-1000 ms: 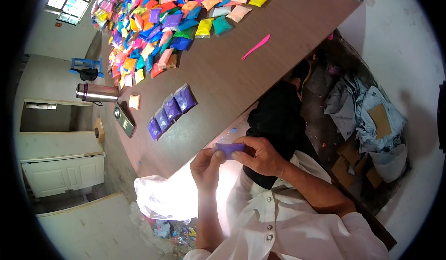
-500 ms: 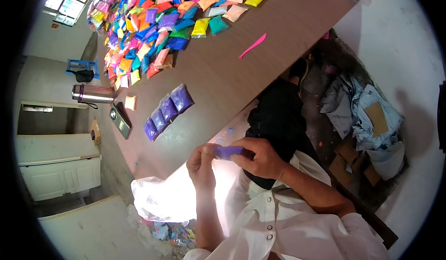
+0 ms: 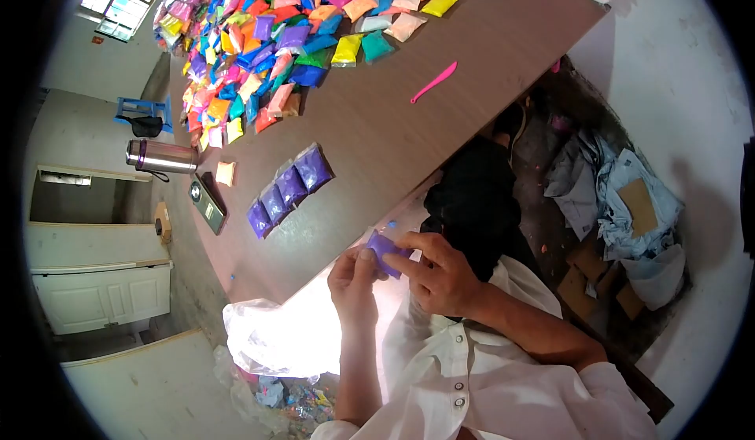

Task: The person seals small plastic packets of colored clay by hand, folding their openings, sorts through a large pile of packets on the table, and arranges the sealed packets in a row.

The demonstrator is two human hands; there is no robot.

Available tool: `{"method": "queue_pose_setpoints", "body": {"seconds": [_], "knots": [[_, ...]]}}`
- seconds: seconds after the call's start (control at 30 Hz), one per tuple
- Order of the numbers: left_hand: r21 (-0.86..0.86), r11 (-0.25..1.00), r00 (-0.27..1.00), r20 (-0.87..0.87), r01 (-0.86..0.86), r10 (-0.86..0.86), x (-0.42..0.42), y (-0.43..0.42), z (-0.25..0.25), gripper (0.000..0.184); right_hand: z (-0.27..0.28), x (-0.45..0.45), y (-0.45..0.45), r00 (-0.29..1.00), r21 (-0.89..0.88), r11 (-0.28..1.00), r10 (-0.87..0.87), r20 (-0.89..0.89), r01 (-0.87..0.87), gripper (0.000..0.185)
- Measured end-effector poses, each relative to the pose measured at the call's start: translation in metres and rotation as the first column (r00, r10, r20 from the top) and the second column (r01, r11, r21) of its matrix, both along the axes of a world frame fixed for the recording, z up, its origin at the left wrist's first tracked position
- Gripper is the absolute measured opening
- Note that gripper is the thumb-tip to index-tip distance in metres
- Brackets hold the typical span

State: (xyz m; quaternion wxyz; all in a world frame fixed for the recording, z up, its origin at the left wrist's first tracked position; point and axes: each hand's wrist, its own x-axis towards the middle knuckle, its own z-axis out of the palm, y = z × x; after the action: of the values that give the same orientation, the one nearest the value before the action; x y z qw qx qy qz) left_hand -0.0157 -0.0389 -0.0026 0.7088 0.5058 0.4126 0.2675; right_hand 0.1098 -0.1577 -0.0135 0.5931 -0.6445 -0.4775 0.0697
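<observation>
A small packet of purple modelling clay (image 3: 384, 251) is between my two hands, above my lap and just off the table's front edge. My left hand (image 3: 353, 279) pinches its left side with thumb and fingers. On the other side, my right hand (image 3: 443, 276) has its fingers on the packet's right part and face. A row of several purple clay packets (image 3: 290, 186) lies on the table, beyond my hands and to the left. Farther right on the tabletop rests a pink plastic knife (image 3: 433, 83).
A large heap of colourful packets (image 3: 259, 47) covers the far left of the brown table (image 3: 370, 141). A steel flask (image 3: 163, 157), a phone (image 3: 207, 204) and a pale packet (image 3: 226, 173) sit at its left edge. Plastic bags and cardboard (image 3: 637, 204) lie on the floor at right.
The purple packet in my hands has turned from nearly edge-on to showing its broad face. My right hand's fingers have shifted on it, and the view has moved slightly.
</observation>
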Motion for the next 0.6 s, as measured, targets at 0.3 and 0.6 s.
{"method": "queue_pose_setpoints", "body": {"seconds": [0.3,0.6], "knots": [[0.154,0.979,0.989,-0.086,0.131,-0.119,-0.005,0.002,0.005,0.016,-0.001,0.009,0.003,0.742,-0.109,0.971,0.086,-0.665,-0.21,0.027],[0.062,0.98,0.981,-0.055,0.19,-0.186,-0.007,0.003,-0.007,0.018,-0.005,0.01,0.007,0.684,-0.052,0.984,0.079,-0.725,-0.169,0.021]]}}
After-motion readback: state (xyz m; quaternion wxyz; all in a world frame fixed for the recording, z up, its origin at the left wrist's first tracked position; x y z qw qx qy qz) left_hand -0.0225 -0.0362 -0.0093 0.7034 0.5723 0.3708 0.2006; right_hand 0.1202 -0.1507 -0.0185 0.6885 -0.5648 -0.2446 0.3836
